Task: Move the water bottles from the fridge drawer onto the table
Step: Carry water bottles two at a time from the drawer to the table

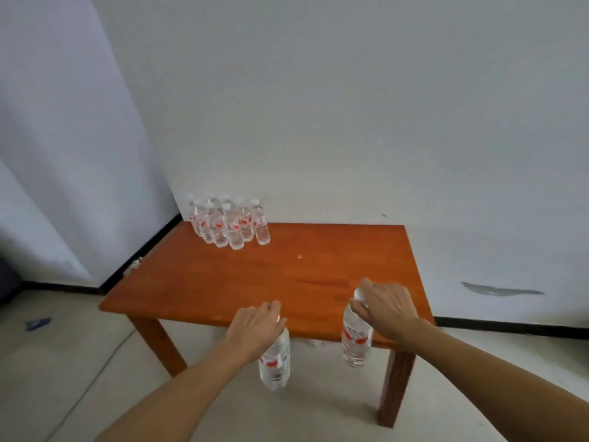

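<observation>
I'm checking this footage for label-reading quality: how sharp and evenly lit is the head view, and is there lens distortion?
Head view: soft overall, so the red labels on the bottle cluster and the two held bottles, left and right, are unreadable; light is diffuse, with only a faint shadow under the table; wide-angle bending shows in the leaning wall corner.

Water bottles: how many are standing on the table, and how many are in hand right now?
Bottle cluster on table: 8, back row partly hidden
Left-hand bottle in left hand: 1
Right-hand bottle in right hand: 1
Total: 10
</observation>
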Demonstrator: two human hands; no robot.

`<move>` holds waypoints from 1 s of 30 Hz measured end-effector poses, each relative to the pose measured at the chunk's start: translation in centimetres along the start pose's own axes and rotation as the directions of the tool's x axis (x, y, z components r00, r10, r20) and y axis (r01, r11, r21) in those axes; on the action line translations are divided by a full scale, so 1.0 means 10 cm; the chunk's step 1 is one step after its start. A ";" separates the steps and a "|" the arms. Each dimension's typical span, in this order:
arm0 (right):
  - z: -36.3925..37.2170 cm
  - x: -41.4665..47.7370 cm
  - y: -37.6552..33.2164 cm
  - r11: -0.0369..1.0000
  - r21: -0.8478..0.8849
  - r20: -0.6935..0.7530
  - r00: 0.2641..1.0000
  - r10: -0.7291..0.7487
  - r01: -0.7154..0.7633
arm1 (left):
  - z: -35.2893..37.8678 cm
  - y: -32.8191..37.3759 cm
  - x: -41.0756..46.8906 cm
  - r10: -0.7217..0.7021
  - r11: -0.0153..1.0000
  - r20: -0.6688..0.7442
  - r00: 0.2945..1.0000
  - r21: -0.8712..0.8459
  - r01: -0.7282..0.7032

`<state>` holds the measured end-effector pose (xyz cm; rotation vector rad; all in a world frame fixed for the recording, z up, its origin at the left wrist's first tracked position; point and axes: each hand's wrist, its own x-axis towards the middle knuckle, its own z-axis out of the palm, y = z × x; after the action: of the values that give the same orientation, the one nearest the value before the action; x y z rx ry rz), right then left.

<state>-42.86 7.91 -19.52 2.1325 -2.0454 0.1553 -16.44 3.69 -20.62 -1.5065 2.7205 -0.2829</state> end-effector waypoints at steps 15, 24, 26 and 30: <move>0.49 2.83 -0.27 0.984 0.033 -0.018 0.984 -0.176 0.176 | 0.35 -1.57 1.84 -0.251 0.965 0.005 0.968 -0.072 0.251; 1.12 4.36 -0.55 0.998 0.033 0.041 0.997 -0.064 0.062 | 1.04 -2.71 3.33 -0.083 0.985 0.040 0.996 -0.146 0.088; 1.22 4.69 -0.63 0.998 0.055 0.072 0.997 -0.027 0.023 | 1.17 -2.96 3.64 -0.042 0.984 0.043 0.998 -0.169 0.049; 1.43 5.27 -0.77 0.994 0.097 0.125 0.991 0.040 -0.052 | 1.30 -3.37 4.23 0.022 0.986 0.038 0.999 -0.169 -0.015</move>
<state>-33.43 -46.32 -23.41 2.2059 -2.2003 0.1396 -9.43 -51.38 -24.80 -1.5054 2.7876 -0.0225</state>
